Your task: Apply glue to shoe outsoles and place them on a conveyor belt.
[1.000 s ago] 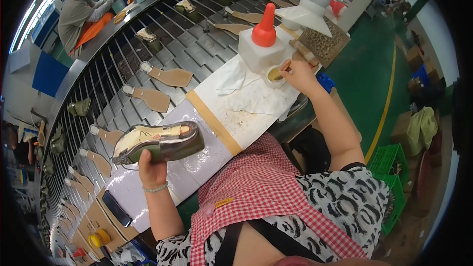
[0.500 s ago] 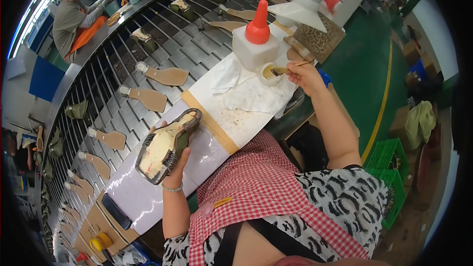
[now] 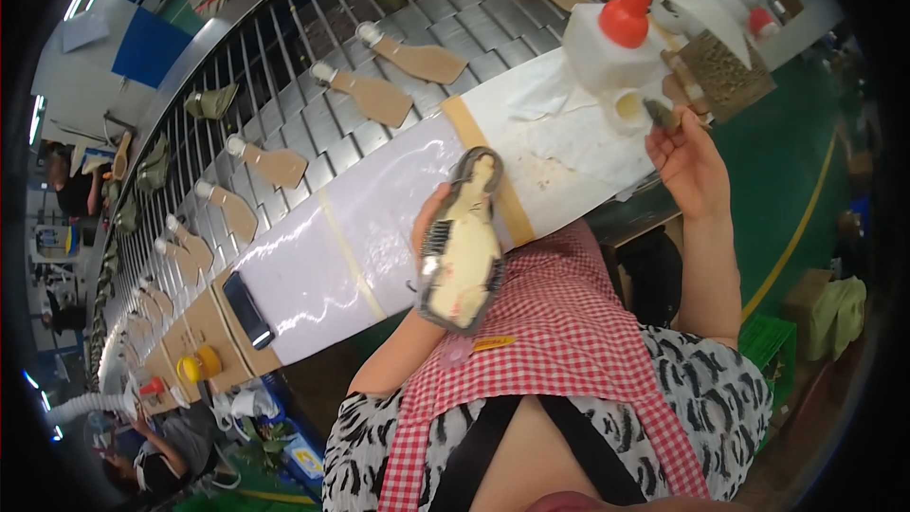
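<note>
Nearest: checked apron (image 3: 531, 332). Just beyond it, by the table's near edge, shoe (image 3: 464, 256), unfinished, cream underside up. Long axis runs near to far, tipped slightly right; broad end near, narrow end far. Left hand (image 3: 429, 220) curls round the shoe's left side; finger placement underneath hidden. Whether shoe touches table (image 3: 389, 185): cannot tell.

Right hand, (image 3: 690, 161) farther out and well to the right, pinches a dark-tipped brush (image 3: 661, 116) (blurred), other fingers loose. Key relation: shoe lies left and near of the right hand, the two well apart, a white cloth (image 3: 569, 156) on the table between; left hand is the nearer.

Brush tip just right of small cup (image 3: 627, 109). White bottle (image 3: 607, 47), red cap, just beyond cup. Farther left: brown insoles (image 3: 374, 100) on a metal rack.
</note>
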Demonstrator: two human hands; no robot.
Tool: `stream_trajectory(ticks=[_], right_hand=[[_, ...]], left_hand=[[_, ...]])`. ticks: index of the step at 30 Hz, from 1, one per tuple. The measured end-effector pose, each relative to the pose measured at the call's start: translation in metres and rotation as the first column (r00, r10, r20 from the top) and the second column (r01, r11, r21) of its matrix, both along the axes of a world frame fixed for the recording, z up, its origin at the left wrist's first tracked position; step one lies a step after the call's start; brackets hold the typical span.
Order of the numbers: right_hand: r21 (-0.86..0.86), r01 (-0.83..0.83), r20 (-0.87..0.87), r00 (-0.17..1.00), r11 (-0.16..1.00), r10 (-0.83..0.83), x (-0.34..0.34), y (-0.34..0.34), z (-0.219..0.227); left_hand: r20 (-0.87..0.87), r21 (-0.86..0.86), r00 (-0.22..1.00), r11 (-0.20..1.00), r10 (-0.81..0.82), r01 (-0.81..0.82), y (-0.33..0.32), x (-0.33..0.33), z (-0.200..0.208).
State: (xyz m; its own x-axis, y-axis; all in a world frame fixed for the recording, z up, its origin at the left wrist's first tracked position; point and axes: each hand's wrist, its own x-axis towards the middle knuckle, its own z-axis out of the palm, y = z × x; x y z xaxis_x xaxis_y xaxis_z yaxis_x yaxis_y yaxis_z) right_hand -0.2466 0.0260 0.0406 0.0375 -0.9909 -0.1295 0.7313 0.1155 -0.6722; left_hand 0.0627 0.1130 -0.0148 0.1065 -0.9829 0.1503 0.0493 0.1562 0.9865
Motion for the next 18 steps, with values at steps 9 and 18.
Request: stream_trajectory(ticks=[9, 18], right_hand=[[-0.130, -0.474, -0.469, 0.803, 0.871, 0.367, 0.112, 0.062, 0.032], [0.007, -0.603, -0.501, 0.689, 0.798, 0.524, 0.128, 0.064, 0.027]], left_hand=[[-0.182, 0.167, 0.982, 0.982, -0.056, 0.087, 0.015, 0.009, -0.052], [-0.100, 0.057, 0.994, 0.997, -0.042, 0.048, 0.014, 0.010, -0.053]])
